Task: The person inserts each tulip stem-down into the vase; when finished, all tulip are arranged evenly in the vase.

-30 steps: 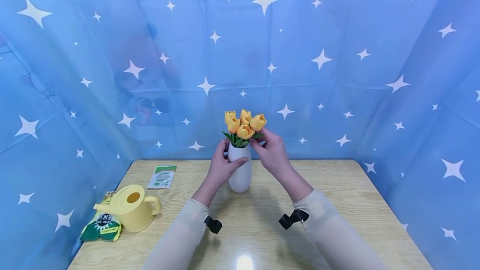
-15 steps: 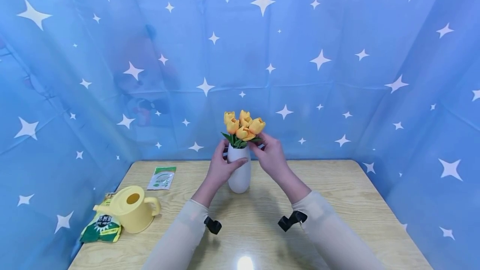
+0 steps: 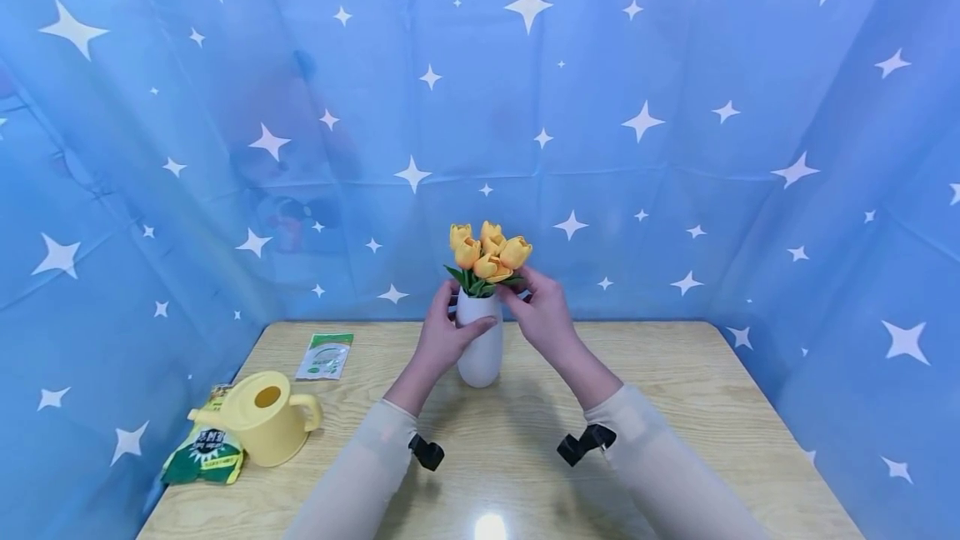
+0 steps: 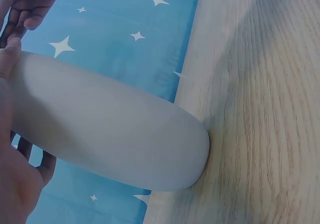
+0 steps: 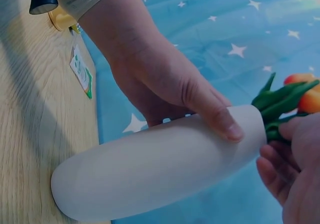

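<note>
A white vase [image 3: 482, 352] stands upright on the wooden table, holding several yellow-orange tulips [image 3: 491, 250] with green leaves. My left hand [image 3: 440, 333] grips the vase near its neck, thumb across the front and fingers round the far side. In the right wrist view that thumb lies just below the vase's rim [image 5: 262, 126]. At the mouth of the vase, my right hand [image 3: 546, 311] pinches a green leaf or stem [image 5: 275, 132] beneath the blooms. Its fingertips are partly hidden by the flowers in the head view.
At the table's left, a pale yellow watering can [image 3: 273, 432] stands partly over a green and yellow bag [image 3: 202, 452]. Behind it lies a small white and green packet [image 3: 325, 357]. A blue star-patterned curtain [image 3: 480, 107] surrounds the table [image 3: 675, 407].
A front tulip has turned and dipped slightly between the first frame and now. My right hand has shifted slightly; the left hand keeps its grip on the vase.
</note>
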A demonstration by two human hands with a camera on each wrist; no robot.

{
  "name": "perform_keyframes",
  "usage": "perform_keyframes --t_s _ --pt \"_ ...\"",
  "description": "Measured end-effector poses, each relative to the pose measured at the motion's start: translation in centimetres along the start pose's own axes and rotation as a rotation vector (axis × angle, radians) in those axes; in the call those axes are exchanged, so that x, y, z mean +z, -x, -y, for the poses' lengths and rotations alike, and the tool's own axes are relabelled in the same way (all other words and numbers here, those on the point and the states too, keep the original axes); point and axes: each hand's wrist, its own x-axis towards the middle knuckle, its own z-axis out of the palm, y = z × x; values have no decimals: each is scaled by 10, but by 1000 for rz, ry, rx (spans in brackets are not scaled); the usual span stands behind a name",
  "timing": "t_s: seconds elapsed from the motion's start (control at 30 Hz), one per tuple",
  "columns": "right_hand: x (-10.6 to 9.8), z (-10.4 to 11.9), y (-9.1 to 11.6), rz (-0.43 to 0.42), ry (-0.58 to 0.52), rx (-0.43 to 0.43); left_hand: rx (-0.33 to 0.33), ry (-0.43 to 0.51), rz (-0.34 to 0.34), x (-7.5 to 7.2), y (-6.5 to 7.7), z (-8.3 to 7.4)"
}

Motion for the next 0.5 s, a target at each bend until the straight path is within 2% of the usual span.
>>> perform_keyframes --t_s 0.5 --pt "-7 0 7 -15 5 -8 -3 -55 8 -1 3 -7"
